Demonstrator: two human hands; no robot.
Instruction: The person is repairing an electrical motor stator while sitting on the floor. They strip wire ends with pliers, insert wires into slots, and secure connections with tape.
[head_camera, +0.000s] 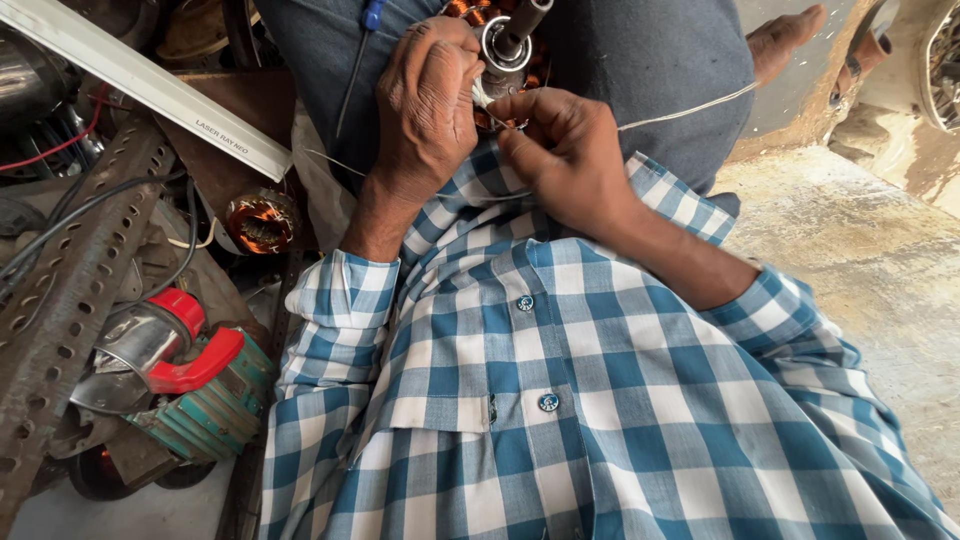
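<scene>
— What fills the view from where you stand?

— Mostly the blue-and-white checked shirt (560, 400), from six o'clock up to the centre. Next in size is the clutter at nine o'clock: a perforated steel angle (70, 300), a white strip (150, 75) slanting above it, and a green and red power tool (190, 385) at about eight.

— And the piece being worked on?

— At twelve o'clock, resting on the lap against grey trousers: a motor winding (505, 45) with copper coils, a bearing and a shaft sticking up. A second copper coil (262, 222) lies at ten o'clock, well apart.

— The hands?

— The left hand (430, 100) is curled narrow over the winding's near side, steadying it. The right hand (565, 150) is pinched shut on a thin white cord (690, 108) that runs out toward two o'clock. A blue-handled screwdriver (358, 60) lies just beside the left hand, untouched.

— How would you do it well?

— To my eye, keep the cord taut, pull it snug against the coils without scraping the copper, and let the left hand hold the winding from turning.
</scene>
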